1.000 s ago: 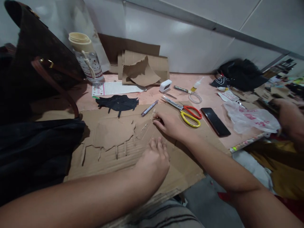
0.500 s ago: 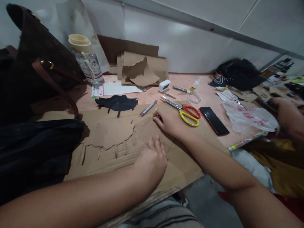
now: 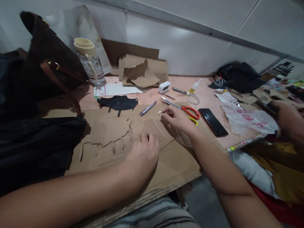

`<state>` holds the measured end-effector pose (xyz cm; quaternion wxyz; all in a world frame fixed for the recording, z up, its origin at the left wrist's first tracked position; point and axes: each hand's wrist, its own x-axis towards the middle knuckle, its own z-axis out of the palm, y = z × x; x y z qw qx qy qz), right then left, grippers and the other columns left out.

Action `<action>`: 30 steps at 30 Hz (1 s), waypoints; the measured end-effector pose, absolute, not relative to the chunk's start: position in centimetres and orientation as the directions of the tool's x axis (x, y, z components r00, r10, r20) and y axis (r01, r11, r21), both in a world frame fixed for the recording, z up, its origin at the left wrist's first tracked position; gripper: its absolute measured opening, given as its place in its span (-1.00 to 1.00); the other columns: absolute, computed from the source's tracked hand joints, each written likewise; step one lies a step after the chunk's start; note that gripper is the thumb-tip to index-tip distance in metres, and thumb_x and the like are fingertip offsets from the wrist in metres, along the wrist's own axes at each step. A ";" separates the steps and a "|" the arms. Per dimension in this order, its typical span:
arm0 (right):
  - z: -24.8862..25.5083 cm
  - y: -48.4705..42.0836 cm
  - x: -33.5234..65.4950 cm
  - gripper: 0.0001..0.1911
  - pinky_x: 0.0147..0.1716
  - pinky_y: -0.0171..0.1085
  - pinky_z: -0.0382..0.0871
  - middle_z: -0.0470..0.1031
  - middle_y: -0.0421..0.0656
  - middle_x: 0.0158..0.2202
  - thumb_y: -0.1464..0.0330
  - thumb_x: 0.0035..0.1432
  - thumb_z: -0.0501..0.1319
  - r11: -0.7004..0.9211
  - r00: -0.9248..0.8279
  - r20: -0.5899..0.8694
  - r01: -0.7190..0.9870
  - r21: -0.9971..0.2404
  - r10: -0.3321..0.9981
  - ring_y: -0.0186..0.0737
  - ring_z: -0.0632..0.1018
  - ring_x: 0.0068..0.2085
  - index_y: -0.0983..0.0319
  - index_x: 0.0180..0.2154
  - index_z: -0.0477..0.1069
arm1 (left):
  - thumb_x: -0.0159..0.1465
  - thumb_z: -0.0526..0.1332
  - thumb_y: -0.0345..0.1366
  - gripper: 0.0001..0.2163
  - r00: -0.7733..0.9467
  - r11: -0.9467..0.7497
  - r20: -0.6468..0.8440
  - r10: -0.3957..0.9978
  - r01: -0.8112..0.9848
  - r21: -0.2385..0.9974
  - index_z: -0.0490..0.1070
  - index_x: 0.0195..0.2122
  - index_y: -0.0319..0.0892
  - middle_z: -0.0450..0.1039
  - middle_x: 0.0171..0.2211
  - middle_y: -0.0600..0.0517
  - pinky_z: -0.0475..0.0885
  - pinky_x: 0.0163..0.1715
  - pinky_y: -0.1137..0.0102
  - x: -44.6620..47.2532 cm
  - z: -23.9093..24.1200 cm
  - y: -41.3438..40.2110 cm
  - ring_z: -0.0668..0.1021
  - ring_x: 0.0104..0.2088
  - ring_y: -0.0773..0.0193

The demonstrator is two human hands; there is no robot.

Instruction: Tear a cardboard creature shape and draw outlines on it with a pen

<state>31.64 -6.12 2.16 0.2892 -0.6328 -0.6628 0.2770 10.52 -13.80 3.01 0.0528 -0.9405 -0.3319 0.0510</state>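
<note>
A brown corrugated cardboard sheet (image 3: 175, 167) lies in front of me, its top layer partly cut and peeled along a jagged outline. My left hand (image 3: 143, 153) rests on it, fingers curled down; what they grip, if anything, is hidden. Over the sheet's upper right part is my right hand (image 3: 177, 118), thumb and fingers pinched together. A small pale bit (image 3: 159, 113) shows at its fingertips, too small to name. Beneath that palm the cardboard looks slightly raised. Partly behind the right hand lie scissors (image 3: 190, 111) with red and yellow handles. A pen (image 3: 148, 108) is beside the fingertips.
A black cut-out shape (image 3: 118, 104), a bottle (image 3: 91, 63), a phone (image 3: 213, 122) and a plastic bag (image 3: 249, 118) surround the sheet. Folded cardboard (image 3: 144, 71) leans at the wall. At left stands a handbag (image 3: 45, 60); at right, another person's hand (image 3: 288, 114).
My left hand has drawn slightly left and its fingers have curled. My right hand has moved a little to the right, now covering part of the scissors' handles. The view has shifted slightly.
</note>
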 end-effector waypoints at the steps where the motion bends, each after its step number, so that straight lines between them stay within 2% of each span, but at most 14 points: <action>1: 2.3 -6.4 31.7 -0.90 -0.39 -0.24 0.33 0.54 -0.14 -0.36 0.31 0.26 0.22 0.040 -0.032 0.025 0.687 -0.725 0.999 -0.18 0.53 -0.35 0.21 -0.24 0.44 | 0.40 0.11 -0.42 -0.71 0.783 -0.782 -0.065 0.618 0.605 -0.148 0.49 0.05 -0.45 0.52 -0.08 -0.38 0.53 -0.15 0.06 10.5 2.8 -14.1 0.59 -0.09 -0.17; 5: 2.6 -7.1 32.4 -0.82 -0.38 -0.22 0.35 0.55 -0.15 -0.39 0.27 0.30 0.20 0.035 -0.020 0.030 0.707 -0.706 0.999 -0.15 0.55 -0.36 0.22 -0.15 0.47 | 0.40 0.09 -0.44 -0.55 0.822 -0.823 -0.075 0.565 0.553 -0.132 0.32 0.28 -0.50 0.33 0.26 -0.52 0.49 0.06 -0.02 10.8 1.7 -14.5 0.48 0.21 -0.29; 10: 2.0 -7.3 31.9 -0.76 -0.17 -0.17 0.43 0.62 -0.06 -0.12 0.29 0.31 0.22 0.199 -0.144 0.138 0.713 -0.672 0.980 -0.10 0.60 -0.14 0.20 -0.03 0.51 | 0.44 0.05 -0.40 -0.61 0.823 -0.828 -0.086 0.561 0.556 -0.078 0.40 0.23 -0.42 0.23 0.34 -0.49 0.50 0.09 -0.02 11.2 1.6 -13.7 0.44 0.27 -0.32; 15: 1.6 -7.7 30.6 -0.84 -0.07 -0.16 0.42 0.58 -0.06 -0.04 0.34 0.37 0.19 0.373 -0.387 0.108 0.717 -0.588 0.916 -0.12 0.57 -0.07 0.19 -0.08 0.51 | 0.41 0.08 -0.39 -0.49 0.837 -0.832 -0.048 0.545 0.532 -0.159 0.22 0.34 -0.57 0.24 0.30 -0.54 0.54 0.06 -0.02 11.7 0.7 -13.5 0.46 0.24 -0.34; 17: 1.5 -7.8 30.4 -0.83 -0.05 -0.16 0.41 0.52 -0.04 -0.02 0.38 0.40 0.14 0.476 -0.498 0.114 0.700 -0.532 0.860 -0.13 0.54 -0.06 0.20 -0.10 0.50 | 0.41 0.08 -0.41 -0.50 0.851 -0.843 -0.056 0.523 0.506 -0.182 0.24 0.32 -0.62 0.26 0.28 -0.58 0.56 0.03 0.01 11.9 0.4 -13.4 0.48 0.22 -0.35; 20: 1.6 -7.8 30.5 -0.82 -0.10 -0.17 0.39 0.51 -0.06 -0.10 0.42 0.41 0.11 0.558 -0.591 0.067 0.708 -0.433 0.804 -0.13 0.52 -0.10 0.21 -0.09 0.49 | 0.40 0.08 -0.41 -0.52 0.867 -0.861 -0.065 0.494 0.478 -0.172 0.31 0.27 -0.64 0.34 0.21 -0.60 0.58 -0.01 0.07 12.1 0.8 -13.0 0.54 0.17 -0.31; 26: 1.9 -6.9 28.9 -0.91 -0.32 -0.23 0.23 0.48 -0.10 -0.23 0.48 0.30 0.18 0.644 -0.663 0.005 0.725 -0.243 0.749 -0.18 0.44 -0.28 0.23 -0.21 0.44 | 0.37 0.12 -0.39 -0.58 0.894 -0.892 -0.048 0.445 0.437 -0.119 0.44 0.16 -0.63 0.54 0.00 -0.58 0.61 -0.20 0.17 12.0 1.6 -12.0 0.67 -0.04 -0.20; 30: 1.5 -5.0 26.9 -0.89 -0.36 -0.26 0.17 0.48 -0.12 -0.23 0.53 0.26 0.17 0.625 -0.626 0.074 0.748 -0.225 0.776 -0.23 0.40 -0.32 0.24 -0.26 0.42 | 0.35 0.16 -0.37 -0.60 0.907 -0.905 -0.042 0.419 0.414 -0.098 0.50 0.10 -0.58 0.58 -0.07 -0.53 0.61 -0.25 0.20 12.0 1.0 -11.7 0.69 -0.13 -0.14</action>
